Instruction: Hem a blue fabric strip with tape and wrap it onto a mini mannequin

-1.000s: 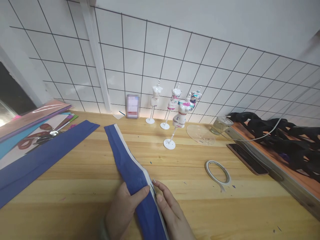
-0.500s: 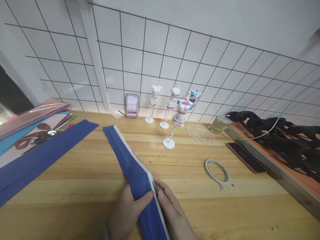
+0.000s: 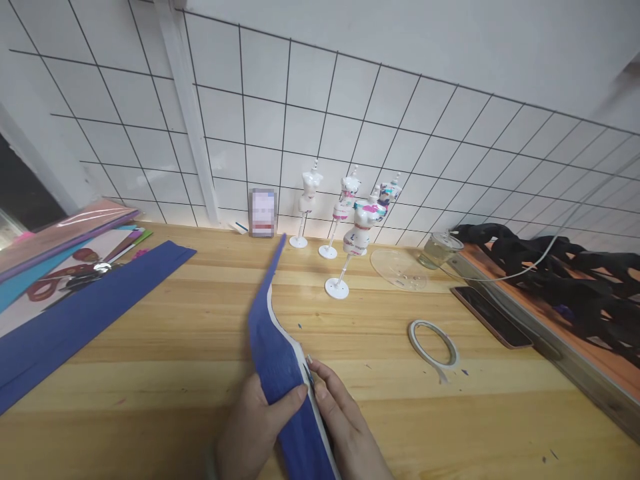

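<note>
A long blue strip [image 3: 283, 367] that looks like crepe paper, with a white tape-like band [image 3: 286, 337] along its right edge, runs up from the bottom of the head view. Its far end stands bent up off the table. My left hand [image 3: 255, 420] is closed around the strip from the left, thumb on top near the white edge. My right hand [image 3: 343, 417] pinches that same edge from the right, with a small bit of blue between its fingertips. A roll of tape [image 3: 433, 343] with a loose end lies to the right of my hands.
Several small white mannequins [image 3: 355, 233] stand at the back beside a phone [image 3: 263, 212]. Another phone [image 3: 493, 317] and a glass jar [image 3: 440, 250] are at right. A second blue strip [image 3: 95, 313] and red-handled scissors [image 3: 70, 273] lie at left.
The far end of the blue strip has swung right and risen, now bent upward instead of lying toward the upper left. Both hands stay in nearly the same place.
</note>
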Available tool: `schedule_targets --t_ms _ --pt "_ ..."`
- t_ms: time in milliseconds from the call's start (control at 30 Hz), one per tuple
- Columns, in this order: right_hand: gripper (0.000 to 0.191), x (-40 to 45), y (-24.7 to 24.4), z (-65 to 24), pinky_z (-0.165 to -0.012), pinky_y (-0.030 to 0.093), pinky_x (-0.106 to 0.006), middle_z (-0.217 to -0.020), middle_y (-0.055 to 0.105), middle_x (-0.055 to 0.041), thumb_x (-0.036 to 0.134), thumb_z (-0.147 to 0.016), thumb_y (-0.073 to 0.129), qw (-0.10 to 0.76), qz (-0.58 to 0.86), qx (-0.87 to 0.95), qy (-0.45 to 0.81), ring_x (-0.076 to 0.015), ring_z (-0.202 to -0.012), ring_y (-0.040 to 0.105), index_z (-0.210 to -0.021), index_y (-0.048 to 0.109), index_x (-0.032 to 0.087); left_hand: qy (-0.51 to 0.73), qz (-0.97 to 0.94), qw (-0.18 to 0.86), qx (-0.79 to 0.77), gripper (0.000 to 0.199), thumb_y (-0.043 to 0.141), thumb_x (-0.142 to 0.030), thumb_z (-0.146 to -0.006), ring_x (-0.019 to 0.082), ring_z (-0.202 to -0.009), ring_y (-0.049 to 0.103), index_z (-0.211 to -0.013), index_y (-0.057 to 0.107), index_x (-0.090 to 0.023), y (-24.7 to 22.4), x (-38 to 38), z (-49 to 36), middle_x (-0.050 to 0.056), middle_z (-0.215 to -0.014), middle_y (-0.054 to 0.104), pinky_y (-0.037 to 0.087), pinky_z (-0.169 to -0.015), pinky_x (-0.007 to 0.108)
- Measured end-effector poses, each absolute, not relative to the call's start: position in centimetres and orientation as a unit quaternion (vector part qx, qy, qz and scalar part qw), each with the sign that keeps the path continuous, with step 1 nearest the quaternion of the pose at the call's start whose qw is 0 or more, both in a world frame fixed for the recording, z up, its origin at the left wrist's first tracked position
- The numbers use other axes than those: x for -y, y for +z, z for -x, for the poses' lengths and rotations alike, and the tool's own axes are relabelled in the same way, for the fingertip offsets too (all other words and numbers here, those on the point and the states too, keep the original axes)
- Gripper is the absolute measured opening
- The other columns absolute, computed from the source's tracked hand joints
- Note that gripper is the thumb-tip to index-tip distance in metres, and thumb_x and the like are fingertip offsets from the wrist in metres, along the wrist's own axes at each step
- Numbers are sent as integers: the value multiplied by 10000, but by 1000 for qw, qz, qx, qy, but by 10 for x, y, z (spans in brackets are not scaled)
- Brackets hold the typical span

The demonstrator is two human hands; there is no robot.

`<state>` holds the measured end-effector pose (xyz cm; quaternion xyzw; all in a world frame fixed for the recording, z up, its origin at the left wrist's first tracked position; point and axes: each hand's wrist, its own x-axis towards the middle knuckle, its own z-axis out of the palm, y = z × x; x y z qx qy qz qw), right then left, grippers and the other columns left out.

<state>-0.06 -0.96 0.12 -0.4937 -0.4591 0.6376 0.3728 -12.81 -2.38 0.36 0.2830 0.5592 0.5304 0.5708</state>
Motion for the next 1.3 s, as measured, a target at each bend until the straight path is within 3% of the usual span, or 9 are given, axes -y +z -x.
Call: schedule_targets --t_ms 267,700,967,1200,1300 --pt "625 9 1 0 -1039 308 -345 -1259 559 -43 667 -685 561 377 498 471 623 -246 -1239 405 -1134 593 234 534 -296 567 -553 435 708 -373 -628 304 -974 613 -988 616 -148 0 24 129 122 -1046 685 471 -873 421" --pt "595 9 -1 0 -1036 313 -346 -1234 576 -44 646 -698 567 380 499 472 619 -252 -1227 416 -1125 602 234 535 -309 564 -548 424 693 -394 -651 310 -940 627 -985 626 -141 -4 24 129 123 -982 705 479 -854 426" --pt "588 9 0 1 -1029 328 -332 -1252 563 -40 639 -722 546 387 490 487 610 -243 -1230 417 -1152 585 240 535 -295 568 -550 435 732 -377 -593 307 -950 625 -966 665 -163 -1 23 129 102 -964 714 479 -855 401" --pt "639 11 -4 1 -1048 311 -317 -1282 540 -50 660 -734 508 373 492 526 585 -227 -1248 400 -1192 559 217 580 -178 611 -509 318 710 -346 -632 267 -926 625 -905 659 -191 16 21 130 58 -918 715 492 -785 345" --pt "695 12 -5 1 -1060 293 -310 -1304 518 -61 682 -730 485 355 495 543 578 -219 -1257 388 -1224 532 195 594 -129 617 -500 299 744 -284 -584 259 -892 636 -858 660 -200 21 18 130 36 -854 721 501 -766 332"
